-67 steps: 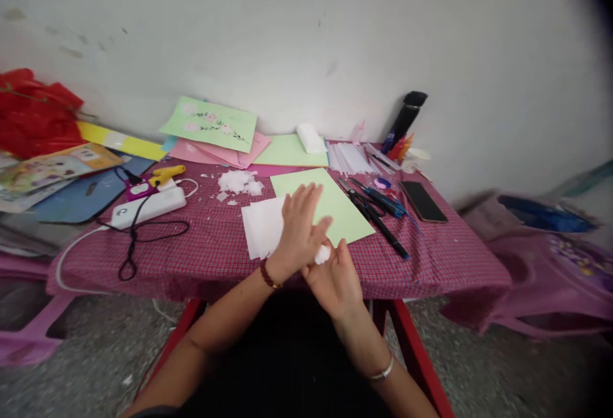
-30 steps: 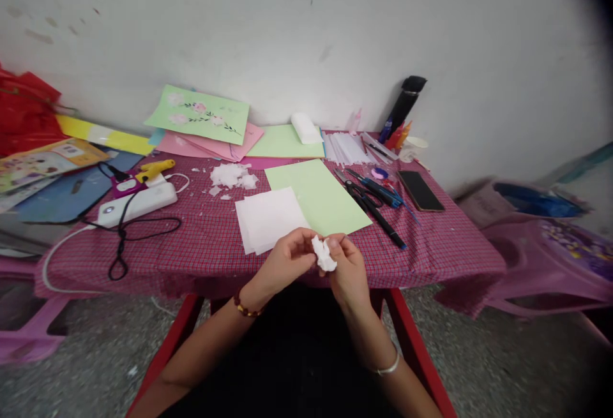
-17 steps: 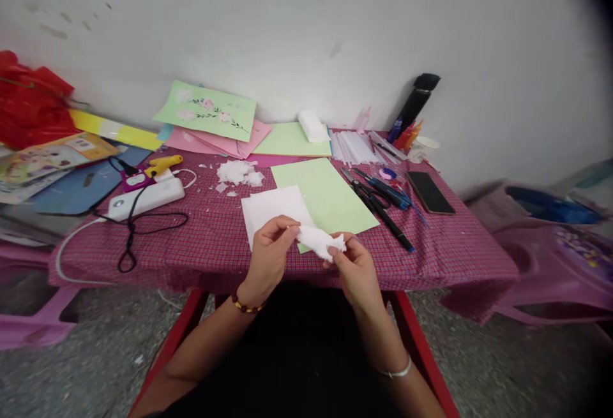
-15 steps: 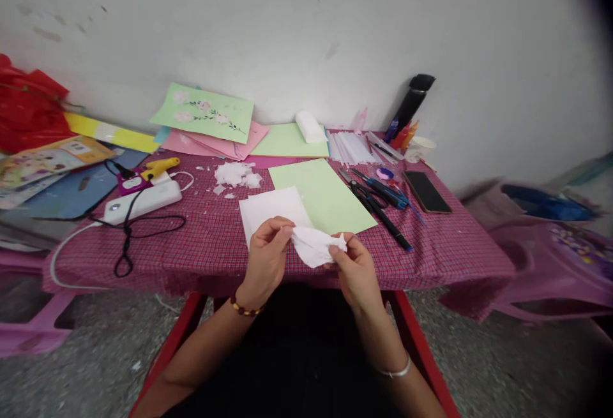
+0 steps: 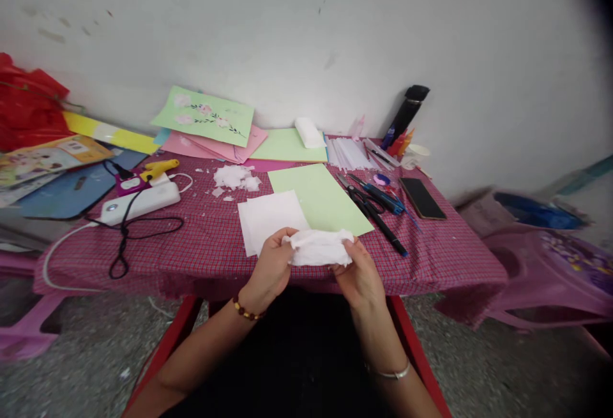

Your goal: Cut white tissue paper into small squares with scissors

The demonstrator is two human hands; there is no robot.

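A crumpled sheet of white tissue paper (image 5: 318, 247) is stretched between both hands at the near edge of the table. My left hand (image 5: 269, 267) pinches its left end and my right hand (image 5: 362, 272) pinches its right end. Just beyond lies a small stack of white paper squares (image 5: 268, 220) and a light green sheet (image 5: 322, 198) on the red checked tablecloth (image 5: 201, 246). Black scissors (image 5: 360, 198) and pens (image 5: 383, 196) lie to the right of the green sheet.
A pile of white paper scraps (image 5: 235, 177) lies mid-table. At left are a white power bank (image 5: 141, 202) with black cable and a yellow glue gun (image 5: 160, 169). Coloured sheets (image 5: 211, 126) lean on the wall. A phone (image 5: 422, 198) and black bottle (image 5: 405, 115) sit right. Pink plastic furniture (image 5: 550, 277) stands right.
The tissue went from a small ball pressed between my palms to a wad held in fingertips, and has been pulled open into a wide crumpled sheet between both hands.
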